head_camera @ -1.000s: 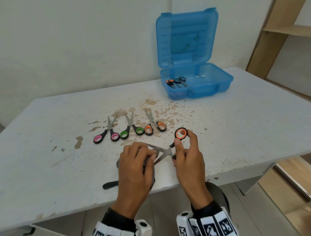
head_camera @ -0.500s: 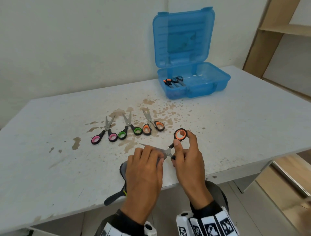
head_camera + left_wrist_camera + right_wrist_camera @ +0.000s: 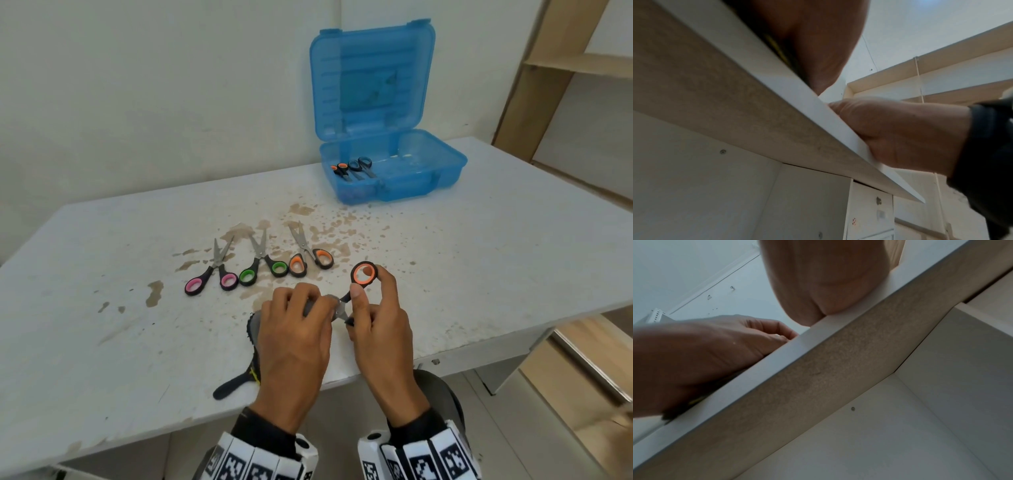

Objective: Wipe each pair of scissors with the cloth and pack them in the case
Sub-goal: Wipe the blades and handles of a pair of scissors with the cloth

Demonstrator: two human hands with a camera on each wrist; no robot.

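Three pairs of scissors lie in a row on the table point(image 3: 102, 308) in the head view: pink-handled scissors point(image 3: 212, 274), green-handled scissors point(image 3: 262, 263) and orange-handled scissors point(image 3: 308, 255). Nearer, the right hand point(image 3: 376, 325) pinches the held orange scissors point(image 3: 363, 274) by their handles, while the left hand point(image 3: 294, 329) clamps the grey cloth point(image 3: 255, 325) round the blades. Behind, the open blue case point(image 3: 442, 171) holds two more pairs. Both wrist views look up from below the table edge; fingers there are hidden.
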